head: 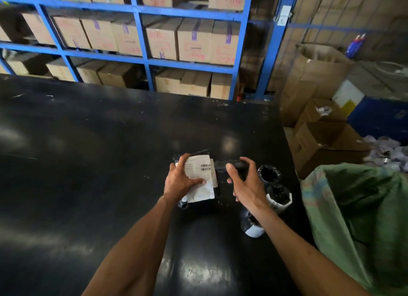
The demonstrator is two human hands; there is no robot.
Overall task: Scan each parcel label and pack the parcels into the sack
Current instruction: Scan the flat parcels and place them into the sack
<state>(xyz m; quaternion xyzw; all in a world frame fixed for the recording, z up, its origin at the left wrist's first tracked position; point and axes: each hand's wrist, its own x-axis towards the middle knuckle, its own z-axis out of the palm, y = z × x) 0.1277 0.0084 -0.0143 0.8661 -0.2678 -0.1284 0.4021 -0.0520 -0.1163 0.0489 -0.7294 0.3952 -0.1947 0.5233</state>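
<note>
Black plastic wraps the soft, flat parcel (199, 178) lying on the dark glossy worktable (88, 152), its white paper label (202, 175) facing up with the barcode toward the far right corner. The left hand (183, 180) holds the parcel flat, fingers curled over its left edge and thumb pressed on the label. The right hand (245, 180) grips a black handheld scanner (231, 165), fingers wrapped round its body; its nose points left, almost touching the label's barcode edge. So the barcode lies just left of the scanner, and I'd judge the scan needs only a slight turn of that wrist.

Three more black-wrapped cylindrical parcels (277, 196) stand just beside the right wrist. The green woven sack (353, 207) gapes open off the table's right edge, nearer the right arm, so the parcel must cross rightward past the scanner hand to reach it.
</note>
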